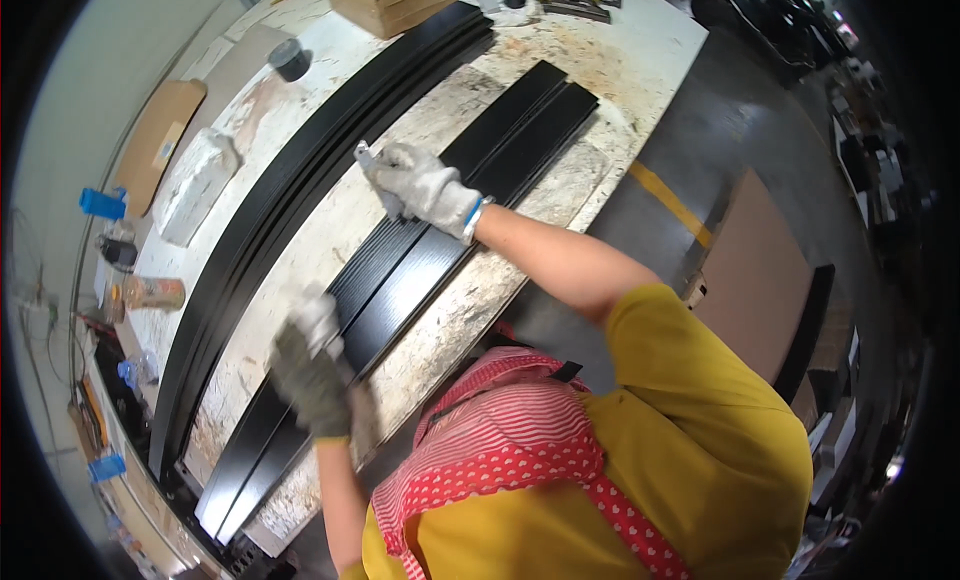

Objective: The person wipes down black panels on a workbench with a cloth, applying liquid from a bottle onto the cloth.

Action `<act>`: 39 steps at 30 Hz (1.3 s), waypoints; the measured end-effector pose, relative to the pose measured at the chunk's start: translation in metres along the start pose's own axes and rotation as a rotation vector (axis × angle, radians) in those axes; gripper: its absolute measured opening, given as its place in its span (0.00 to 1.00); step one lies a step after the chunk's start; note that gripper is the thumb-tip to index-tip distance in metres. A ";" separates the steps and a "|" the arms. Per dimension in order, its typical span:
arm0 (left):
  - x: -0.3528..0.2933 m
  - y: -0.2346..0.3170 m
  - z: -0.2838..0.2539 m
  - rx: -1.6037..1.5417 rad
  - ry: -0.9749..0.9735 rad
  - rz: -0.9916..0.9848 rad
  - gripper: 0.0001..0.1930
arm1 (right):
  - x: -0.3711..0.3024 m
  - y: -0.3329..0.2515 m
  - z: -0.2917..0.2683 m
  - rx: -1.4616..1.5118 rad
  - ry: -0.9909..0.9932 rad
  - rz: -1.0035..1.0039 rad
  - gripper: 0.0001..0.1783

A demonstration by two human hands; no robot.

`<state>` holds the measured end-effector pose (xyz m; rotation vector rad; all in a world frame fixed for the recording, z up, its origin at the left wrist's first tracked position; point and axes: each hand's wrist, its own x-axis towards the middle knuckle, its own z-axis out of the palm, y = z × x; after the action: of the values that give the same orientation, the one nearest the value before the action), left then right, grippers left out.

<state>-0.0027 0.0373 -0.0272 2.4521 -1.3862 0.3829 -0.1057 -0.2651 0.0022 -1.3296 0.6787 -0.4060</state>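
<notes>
The counter (652, 28) is carrying paired long black boards (402, 278), probably stiff, slick, best held along both long edges. The left hand (312, 372) is showing too blurred to judge; the right hand (418, 183) is clasping a small grey tool (364, 155).

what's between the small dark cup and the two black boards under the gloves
Between the cup and the two boards, the head view shows a set of long black boards and stained white tabletop.
</notes>
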 end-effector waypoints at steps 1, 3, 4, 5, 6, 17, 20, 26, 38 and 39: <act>0.021 0.024 0.017 -0.046 -0.090 -0.018 0.26 | 0.003 0.011 -0.010 -0.384 -0.012 -0.428 0.11; 0.054 0.067 0.016 -0.114 -0.155 0.196 0.26 | 0.005 0.007 -0.038 -0.881 0.026 -0.796 0.17; 0.067 0.074 0.015 -0.319 -0.192 0.139 0.20 | -0.009 0.005 -0.047 -0.329 0.067 -0.433 0.17; 0.068 0.070 0.014 -0.614 -0.187 -0.048 0.17 | -0.017 -0.006 -0.063 -0.178 0.105 -0.285 0.17; 0.069 0.057 0.009 -0.571 -0.078 -0.016 0.15 | -0.034 -0.022 -0.071 -0.075 0.085 -0.170 0.18; 0.097 -0.024 -0.027 -1.925 0.066 -0.588 0.21 | -0.119 0.048 -0.067 -1.351 -0.658 -0.361 0.11; 0.103 -0.019 -0.009 -1.747 0.065 -0.523 0.20 | -0.107 0.069 -0.073 -1.309 -0.430 -0.459 0.11; 0.112 0.098 -0.025 -1.858 0.158 -0.623 0.20 | -0.129 0.017 -0.058 -0.724 -0.065 -0.647 0.21; 0.080 0.056 0.002 -0.134 -0.220 0.115 0.34 | -0.048 -0.030 -0.033 -1.304 -0.262 -0.416 0.18; 0.076 0.062 0.007 -0.029 -0.348 0.090 0.36 | -0.049 0.020 -0.042 -1.248 -0.181 -0.921 0.17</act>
<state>-0.0175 -0.0548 0.0020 2.5234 -1.6261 -0.0510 -0.1722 -0.2610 -0.0103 -2.8390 0.0392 -0.6018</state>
